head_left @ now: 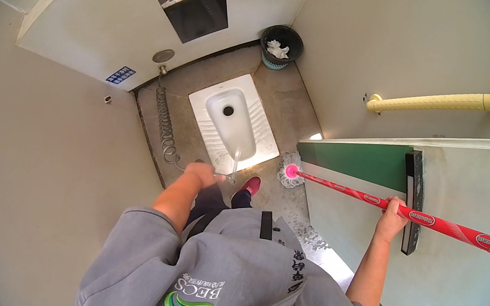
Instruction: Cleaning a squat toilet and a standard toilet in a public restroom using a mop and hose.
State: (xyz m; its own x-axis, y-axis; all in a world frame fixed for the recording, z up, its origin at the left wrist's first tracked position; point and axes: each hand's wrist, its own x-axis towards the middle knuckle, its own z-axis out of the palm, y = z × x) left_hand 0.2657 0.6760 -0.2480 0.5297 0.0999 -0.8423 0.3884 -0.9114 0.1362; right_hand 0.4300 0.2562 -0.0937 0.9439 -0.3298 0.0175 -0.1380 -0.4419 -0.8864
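Note:
Low in the middle, my left hand (204, 173) is closed on a spray nozzle (229, 177), whose coiled hose (164, 121) runs to a wall fitting (163, 68). A stream of water (236, 159) shows at the near end of the white squat toilet (212, 117). My right hand (392, 220) grips the red handle of a mop (452, 227), held slanting across the right side. The mop's shaggy head, with a pink hub (291, 172), is on the floor right of the toilet, beside the door's lower edge.
A black bin with white tissue (281, 46) stands in the back corner. A steel wall unit (196, 14) is above the hose. A cream grab bar (438, 105) runs along the right wall, above a door (346, 162) with a green panel. My red shoe (253, 186) is beside the toilet.

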